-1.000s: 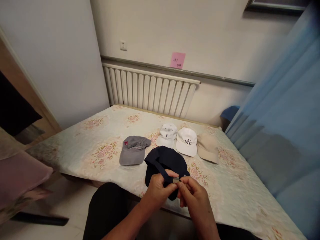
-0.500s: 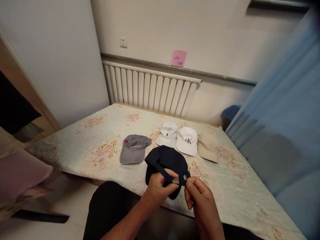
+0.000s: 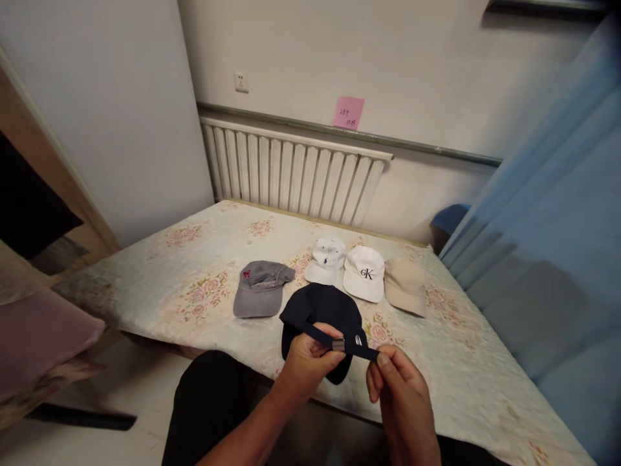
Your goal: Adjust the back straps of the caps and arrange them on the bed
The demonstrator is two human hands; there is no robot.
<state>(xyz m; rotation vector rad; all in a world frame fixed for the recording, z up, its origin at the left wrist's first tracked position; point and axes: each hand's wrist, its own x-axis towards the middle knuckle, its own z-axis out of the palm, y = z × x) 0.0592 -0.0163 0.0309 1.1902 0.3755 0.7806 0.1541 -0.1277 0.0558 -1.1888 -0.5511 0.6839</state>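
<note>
A dark navy cap (image 3: 323, 307) is held over the near edge of the bed, its back strap towards me. My left hand (image 3: 310, 359) is closed, pinching the strap at its metal buckle (image 3: 338, 344). In a pinch between thumb and finger, my right hand (image 3: 400, 378) has the free end of the strap (image 3: 363, 352), pulled out to the right. A metal eyelet (image 3: 358, 340) shows on the cap just above the strap. Beyond the cap lie a grey cap (image 3: 259, 291), a white cap with a small dark emblem (image 3: 326, 259), a white cap with CK letters (image 3: 363, 275) and a beige cap (image 3: 405, 288).
The caps rest on a bed with a flowered cover (image 3: 160, 285). Behind it are a white radiator (image 3: 291, 171) and a wall with a pink note (image 3: 348, 112). A blue curtain (image 3: 548, 246) hangs at the right. Pink cloth (image 3: 53, 323) is at the left.
My right hand has moved right and slightly down, drawing the strap's end out, so more of it shows past the buckle. My left hand stays at the buckle.
</note>
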